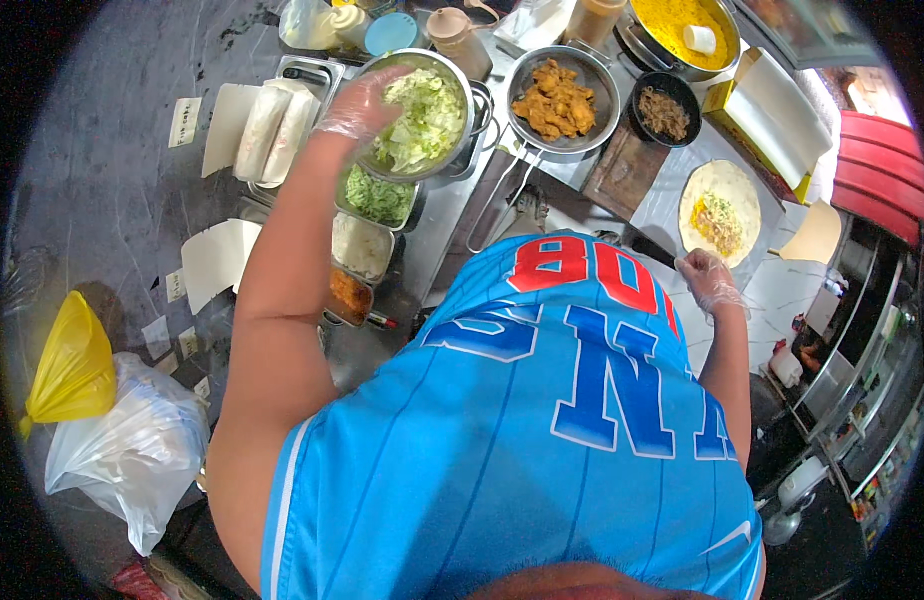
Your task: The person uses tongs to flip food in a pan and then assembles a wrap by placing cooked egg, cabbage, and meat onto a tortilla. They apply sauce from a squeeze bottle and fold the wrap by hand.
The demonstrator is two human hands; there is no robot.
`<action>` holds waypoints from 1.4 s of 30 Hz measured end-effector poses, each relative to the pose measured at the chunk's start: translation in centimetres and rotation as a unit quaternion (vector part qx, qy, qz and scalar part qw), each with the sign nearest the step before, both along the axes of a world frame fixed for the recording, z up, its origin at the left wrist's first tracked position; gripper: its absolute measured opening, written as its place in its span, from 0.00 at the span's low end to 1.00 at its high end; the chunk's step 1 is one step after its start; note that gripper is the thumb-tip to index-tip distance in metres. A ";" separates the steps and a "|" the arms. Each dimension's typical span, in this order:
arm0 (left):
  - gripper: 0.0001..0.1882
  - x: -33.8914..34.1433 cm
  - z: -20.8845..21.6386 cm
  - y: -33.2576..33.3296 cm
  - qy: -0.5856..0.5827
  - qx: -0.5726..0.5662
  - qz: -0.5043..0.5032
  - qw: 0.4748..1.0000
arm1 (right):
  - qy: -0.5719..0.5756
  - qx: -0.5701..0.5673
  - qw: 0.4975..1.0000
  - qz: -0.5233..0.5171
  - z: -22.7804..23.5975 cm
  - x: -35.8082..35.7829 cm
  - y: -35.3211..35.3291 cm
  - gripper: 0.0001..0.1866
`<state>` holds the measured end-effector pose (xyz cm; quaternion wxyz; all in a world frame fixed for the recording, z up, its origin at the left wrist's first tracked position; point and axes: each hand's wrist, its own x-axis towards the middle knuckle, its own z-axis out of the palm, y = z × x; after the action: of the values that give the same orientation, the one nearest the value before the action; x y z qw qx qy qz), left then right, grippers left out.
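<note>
My left hand (367, 108), in a clear plastic glove, reaches over the left side of a metal bowl (460, 150) of chopped lettuce (422, 118). Its fingers look stretched out and slightly blurred, with nothing visible in them. At the right, my gloved right hand (710, 278) is curled close to the lower edge of a round flatbread (697, 195). Whether its fingers pinch anything is hidden. A yellow sauce and a shredded filling (720, 228) lie on the flatbread.
Fried pieces (554, 100) fill a strainer; nearby are a small black pan (666, 108) and a large pan of yellow food (682, 30). Trays of shredded greens (377, 197) and orange filling (350, 295) stand below the bowl. Squeeze bottles (457, 40) line the back.
</note>
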<state>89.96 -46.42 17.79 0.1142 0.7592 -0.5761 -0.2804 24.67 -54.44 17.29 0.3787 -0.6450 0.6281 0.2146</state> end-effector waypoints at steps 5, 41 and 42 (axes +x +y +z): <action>0.45 1.2 0.3 1.4 -0.012 0.082 -0.043 0.996 | -0.014 0.001 1.000 0.016 -0.5 0.0 0.1 0.20; 0.29 2.1 3.9 -1.0 -0.074 0.105 -0.034 0.991 | -0.022 -0.007 1.000 -0.003 -0.5 -1.1 0.1 0.19; 0.29 2.0 3.9 -1.1 -0.073 0.105 -0.034 0.991 | -0.021 -0.007 1.000 -0.004 -0.4 -1.1 0.1 0.19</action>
<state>91.98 -47.54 21.70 -0.0181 0.7653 -0.5758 -0.2870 23.57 -54.32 16.88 0.3882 -0.6499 0.6237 0.1948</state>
